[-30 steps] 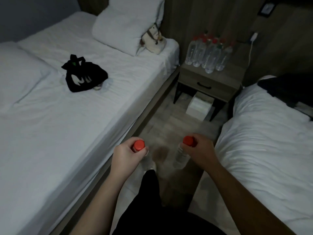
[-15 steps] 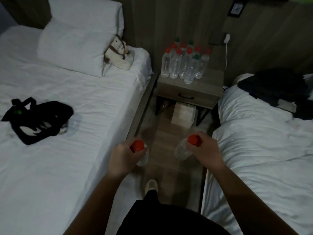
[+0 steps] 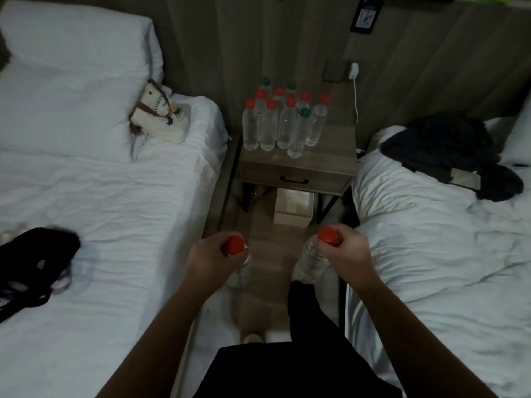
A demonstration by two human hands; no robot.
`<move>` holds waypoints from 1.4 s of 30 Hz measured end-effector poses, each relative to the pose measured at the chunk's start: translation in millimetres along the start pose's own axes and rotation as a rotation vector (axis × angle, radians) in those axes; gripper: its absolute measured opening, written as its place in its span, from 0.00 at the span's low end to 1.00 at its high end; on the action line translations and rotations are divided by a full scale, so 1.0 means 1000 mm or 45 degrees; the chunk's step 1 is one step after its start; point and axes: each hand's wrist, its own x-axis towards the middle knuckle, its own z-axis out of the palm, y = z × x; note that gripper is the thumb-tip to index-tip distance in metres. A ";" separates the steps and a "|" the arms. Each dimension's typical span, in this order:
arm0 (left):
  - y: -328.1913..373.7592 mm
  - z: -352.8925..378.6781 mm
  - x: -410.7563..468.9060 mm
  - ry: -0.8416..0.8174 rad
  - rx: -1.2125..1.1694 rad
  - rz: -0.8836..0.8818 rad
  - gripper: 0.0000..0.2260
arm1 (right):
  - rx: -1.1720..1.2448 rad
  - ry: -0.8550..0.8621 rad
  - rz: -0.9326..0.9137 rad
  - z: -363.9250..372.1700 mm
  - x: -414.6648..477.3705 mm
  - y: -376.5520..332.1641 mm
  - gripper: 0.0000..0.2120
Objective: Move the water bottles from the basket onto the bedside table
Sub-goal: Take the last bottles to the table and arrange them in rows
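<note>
My left hand grips a clear water bottle by its red cap, and the bottle hangs over the floor between two beds. My right hand grips a second red-capped bottle the same way. Ahead stands the wooden bedside table, with several clear bottles with red or green caps grouped on its back left part. A black fabric basket or bag lies slumped on the left bed, at the frame's left edge.
White beds flank a narrow wooden floor aisle. A white box sits under the table. A small cream bag rests by the left pillow. Dark clothes lie on the right bed. A charger cable hangs from the wall.
I have walked forward down the aisle, so the bedside table is closer and more centred. The black bag has slid to the left edge. Both hands still hold their bottles.
</note>
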 end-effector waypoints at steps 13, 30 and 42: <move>0.106 0.088 0.193 -0.131 0.140 -0.027 0.12 | -0.054 -0.116 -0.010 -0.064 0.235 0.021 0.11; 0.210 0.208 0.404 -0.264 0.124 -0.041 0.20 | -0.189 -0.221 0.117 -0.105 0.468 0.044 0.16; 0.206 0.238 0.468 -0.240 0.340 -0.102 0.14 | -0.195 -0.335 0.260 -0.080 0.517 0.066 0.08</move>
